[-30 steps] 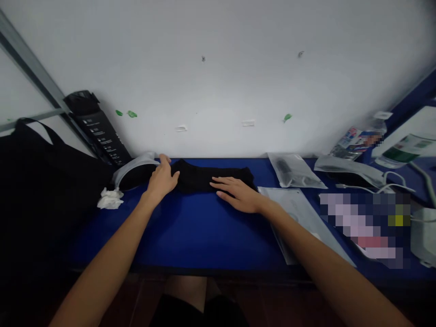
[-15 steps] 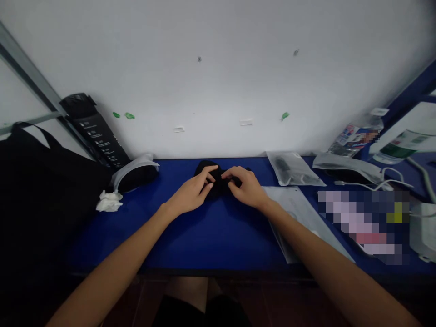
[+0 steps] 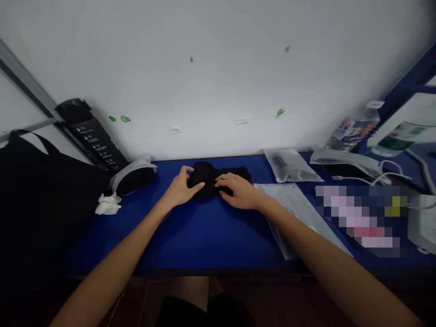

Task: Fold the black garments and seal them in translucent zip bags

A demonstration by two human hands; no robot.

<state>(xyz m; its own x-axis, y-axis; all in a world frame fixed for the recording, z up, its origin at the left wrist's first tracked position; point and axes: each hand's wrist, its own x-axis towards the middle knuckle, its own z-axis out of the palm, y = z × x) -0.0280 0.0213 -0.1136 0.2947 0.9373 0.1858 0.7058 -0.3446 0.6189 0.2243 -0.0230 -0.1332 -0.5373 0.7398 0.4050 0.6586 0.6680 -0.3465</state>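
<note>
A soft black cloth bundle [image 3: 201, 175] lies on the blue tabletop near the wall, with a rounded lump at its left and a longer part stretching right. My left hand [image 3: 182, 187] grips the left lump, thumb across its front and fingers round its far left side. On the bundle's middle and right part sits my right hand [image 3: 238, 190], its bent fingers closed over the cloth. What its fingertips press on is partly hidden. The cloth's exact kind is too dark to make out.
Leftward are a black bag [image 3: 44, 200], a black box [image 3: 95, 136], a pale pouch [image 3: 138, 169] and crumpled tissue [image 3: 108, 204]. Rightward lie a zip bag [image 3: 289, 165], a clear folder [image 3: 306, 218], a white cable [image 3: 361, 180], another pouch [image 3: 344, 156] and plastic bottles [image 3: 356, 127].
My left hand has moved left from the bundle's middle to its left lump, its thumb and fingers wider apart. My right hand has shifted slightly left and lies flatter; more of the bundle shows.
</note>
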